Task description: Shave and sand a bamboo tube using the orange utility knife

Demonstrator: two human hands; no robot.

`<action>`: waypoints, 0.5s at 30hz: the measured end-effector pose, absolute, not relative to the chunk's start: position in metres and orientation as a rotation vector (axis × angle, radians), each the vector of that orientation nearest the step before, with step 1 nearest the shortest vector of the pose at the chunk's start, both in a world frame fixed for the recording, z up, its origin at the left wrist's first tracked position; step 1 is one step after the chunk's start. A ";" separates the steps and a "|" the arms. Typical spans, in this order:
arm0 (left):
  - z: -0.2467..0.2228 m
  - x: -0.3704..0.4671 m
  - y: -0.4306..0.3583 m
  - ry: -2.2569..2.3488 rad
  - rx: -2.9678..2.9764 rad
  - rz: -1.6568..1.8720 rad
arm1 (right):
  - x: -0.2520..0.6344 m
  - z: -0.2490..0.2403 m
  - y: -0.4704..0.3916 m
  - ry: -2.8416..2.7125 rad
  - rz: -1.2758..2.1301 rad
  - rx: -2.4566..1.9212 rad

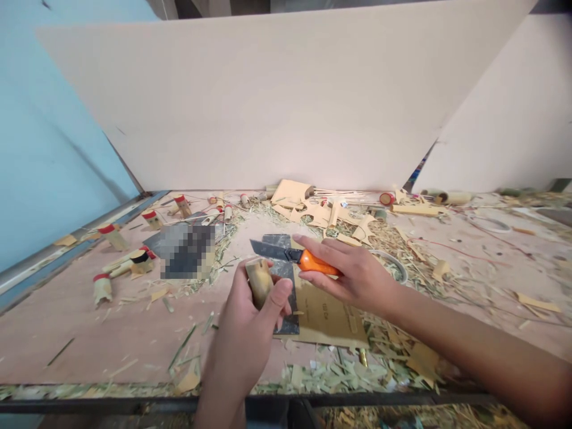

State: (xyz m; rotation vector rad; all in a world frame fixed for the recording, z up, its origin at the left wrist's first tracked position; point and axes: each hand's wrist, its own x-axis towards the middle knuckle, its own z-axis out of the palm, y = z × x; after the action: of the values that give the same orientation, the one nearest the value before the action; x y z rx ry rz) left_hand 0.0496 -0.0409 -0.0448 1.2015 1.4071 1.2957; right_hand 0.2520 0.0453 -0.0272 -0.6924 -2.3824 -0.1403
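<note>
My left hand [250, 316] is wrapped round a short piece of bamboo [259, 280], holding it tilted above the worktable. In my right hand [353, 268] is a utility knife [319, 262] with an orange handle. Its dark blade points left, just above and apart from the bamboo's upper end. Under both hands lies sandpaper, showing a dark gritty side [290, 325] and a tan printed backing [330, 316]. The fingers of my left hand partly hide the bamboo.
Several bamboo pieces with red ends [152, 219] stand or lie at the left. Cut tan paper scraps [319, 214] and shavings [330, 378] litter the table [120, 333]. A pale board [286, 101] rises behind. Thin red wire [451, 244] and a white ring [397, 265] lie right.
</note>
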 end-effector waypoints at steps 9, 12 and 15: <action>-0.031 0.053 -0.045 1.430 1.119 1.281 | 0.249 -0.030 0.043 -2.596 -0.010 -0.483; -0.030 0.052 -0.045 1.449 1.161 1.245 | 0.250 -0.031 0.042 -2.610 -0.021 -0.473; -0.033 0.051 -0.042 1.619 1.268 1.184 | 0.247 -0.032 0.037 -2.595 -0.122 -0.544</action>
State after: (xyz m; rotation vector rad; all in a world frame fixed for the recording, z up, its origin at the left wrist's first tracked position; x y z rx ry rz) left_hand 0.0507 -0.0424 -0.0328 1.2681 1.6192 1.1839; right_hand 0.2467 0.0365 -0.0322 -0.5439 -2.5946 -0.1219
